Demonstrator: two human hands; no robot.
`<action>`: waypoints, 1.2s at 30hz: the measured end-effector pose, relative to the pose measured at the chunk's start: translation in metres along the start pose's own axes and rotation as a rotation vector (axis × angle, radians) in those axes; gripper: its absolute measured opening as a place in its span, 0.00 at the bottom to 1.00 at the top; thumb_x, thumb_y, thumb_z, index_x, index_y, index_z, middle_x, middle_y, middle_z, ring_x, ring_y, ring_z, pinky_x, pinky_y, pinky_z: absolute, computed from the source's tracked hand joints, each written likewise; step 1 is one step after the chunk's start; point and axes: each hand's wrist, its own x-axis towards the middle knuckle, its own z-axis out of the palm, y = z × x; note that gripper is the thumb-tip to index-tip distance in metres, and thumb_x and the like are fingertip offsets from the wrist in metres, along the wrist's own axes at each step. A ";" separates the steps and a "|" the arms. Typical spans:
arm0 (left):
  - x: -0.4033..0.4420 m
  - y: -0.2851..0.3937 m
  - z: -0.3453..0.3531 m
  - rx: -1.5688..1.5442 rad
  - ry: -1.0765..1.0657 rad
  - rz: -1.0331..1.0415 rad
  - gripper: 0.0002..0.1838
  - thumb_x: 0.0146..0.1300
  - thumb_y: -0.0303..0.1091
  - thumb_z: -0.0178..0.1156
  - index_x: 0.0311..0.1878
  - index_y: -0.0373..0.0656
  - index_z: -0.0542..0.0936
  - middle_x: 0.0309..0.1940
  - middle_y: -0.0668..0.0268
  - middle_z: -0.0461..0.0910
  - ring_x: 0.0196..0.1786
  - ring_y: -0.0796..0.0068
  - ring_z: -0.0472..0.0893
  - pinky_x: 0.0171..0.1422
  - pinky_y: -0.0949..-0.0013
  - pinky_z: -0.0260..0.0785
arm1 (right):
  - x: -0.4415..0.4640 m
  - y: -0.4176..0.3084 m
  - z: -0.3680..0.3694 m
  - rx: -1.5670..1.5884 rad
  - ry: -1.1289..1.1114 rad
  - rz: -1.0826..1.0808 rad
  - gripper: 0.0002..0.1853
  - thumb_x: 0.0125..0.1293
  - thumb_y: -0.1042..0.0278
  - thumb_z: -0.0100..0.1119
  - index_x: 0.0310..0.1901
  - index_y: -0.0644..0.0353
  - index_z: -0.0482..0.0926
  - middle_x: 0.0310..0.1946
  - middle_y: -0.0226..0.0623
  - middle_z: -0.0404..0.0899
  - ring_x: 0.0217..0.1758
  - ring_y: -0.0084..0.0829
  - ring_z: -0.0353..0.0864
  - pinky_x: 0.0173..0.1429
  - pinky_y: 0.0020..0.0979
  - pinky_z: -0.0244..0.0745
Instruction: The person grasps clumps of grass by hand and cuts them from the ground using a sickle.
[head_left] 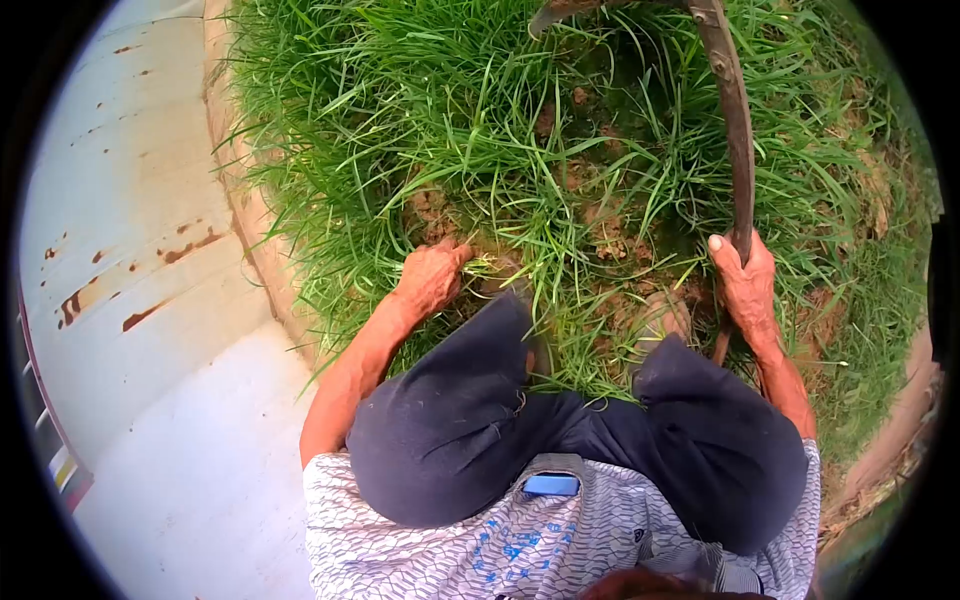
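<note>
My left hand (434,274) is low in the grass (440,130), left of centre, its fingers curled closed. Pale stems show right at its fingertips, so it appears to grip a few blades of grass; the fingertips are partly hidden. My right hand (746,280) is wrapped around a long, slightly bent wooden handle (735,120), thumb on top. The handle rises to the top edge, where a dark, curved tool head (565,12) points left; most of that head is cut off from view. Below the right hand, the lower handle end shows beside my knee.
Bare brown soil (605,230) shows between the clumps in front of my bent knees. A foot (668,315) is partly visible by the right knee. At left, a narrow earthen edge (240,190) borders a pale, rust-stained sheet (150,220). A soil strip (890,430) runs along the right.
</note>
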 end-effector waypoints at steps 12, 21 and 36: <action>0.092 0.011 -0.005 0.126 0.418 0.447 0.14 0.50 0.30 0.60 0.42 0.44 0.77 0.32 0.61 0.77 0.29 0.63 0.80 0.33 0.60 0.72 | -0.042 -0.015 -0.011 -0.153 -0.047 0.294 0.16 0.64 0.57 0.63 0.33 0.60 0.70 0.22 0.22 0.63 0.26 0.18 0.60 0.30 0.26 0.61; 0.157 0.052 -0.008 0.283 0.518 0.215 0.14 0.55 0.32 0.61 0.44 0.36 0.77 0.26 0.61 0.81 0.27 0.69 0.83 0.27 0.66 0.73 | -0.058 0.027 0.042 0.054 -0.059 0.360 0.12 0.65 0.65 0.61 0.43 0.65 0.76 0.30 0.26 0.72 0.33 0.21 0.66 0.40 0.27 0.67; 0.045 -0.031 0.044 -0.213 0.422 0.164 0.10 0.55 0.23 0.54 0.41 0.42 0.69 0.30 0.56 0.76 0.30 0.50 0.80 0.30 0.52 0.71 | -0.065 -0.038 -0.024 -0.297 -0.094 -0.017 0.18 0.63 0.55 0.66 0.34 0.62 0.71 0.19 0.28 0.67 0.21 0.23 0.63 0.27 0.29 0.62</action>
